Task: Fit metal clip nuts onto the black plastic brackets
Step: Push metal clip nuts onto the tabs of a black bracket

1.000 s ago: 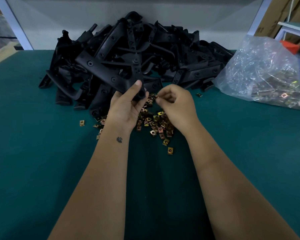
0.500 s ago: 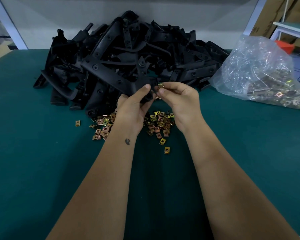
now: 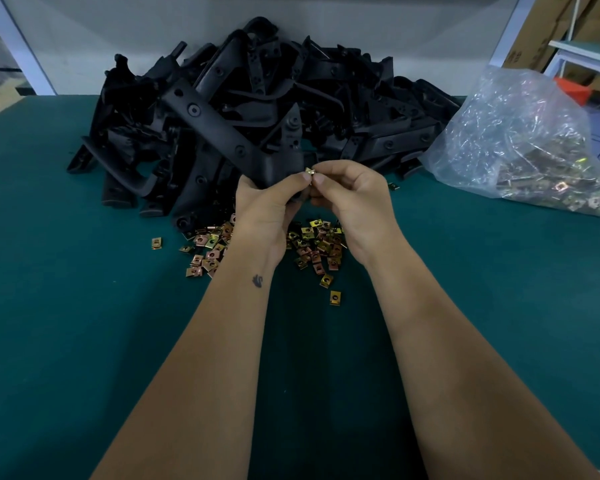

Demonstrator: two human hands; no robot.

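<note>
The person is standing over a green surface (image 3: 84, 341) and working with both hands raised just above it. The left hand (image 3: 267, 206) is gripping the near end of a long black plastic bracket (image 3: 222, 133), fingers curled around it, with the bracket's far end slanting up and away to the left over the heap behind. The right hand (image 3: 354, 195) is pinching a small brass-coloured clip nut (image 3: 309, 172) between thumb and fingertips, holding it right against the end of the bracket where the two thumbs are meeting. Whether the nut is already seated on the plastic I cannot tell from here.

Directly beneath the hands, a scatter of loose clip nuts (image 3: 312, 244) is lying on the surface, spreading to either side of the left wrist, with a few strays sitting apart, one off to the left (image 3: 157, 242) and one nearer the person (image 3: 335, 297). Behind that, a big tangled pile of black brackets (image 3: 326, 91) is leaning against the pale back wall. Off to the right, a clear plastic bag (image 3: 520, 143) is slumping on the surface, holding more metal clips. A small dark mark is showing on the left wrist (image 3: 257, 280).
</note>
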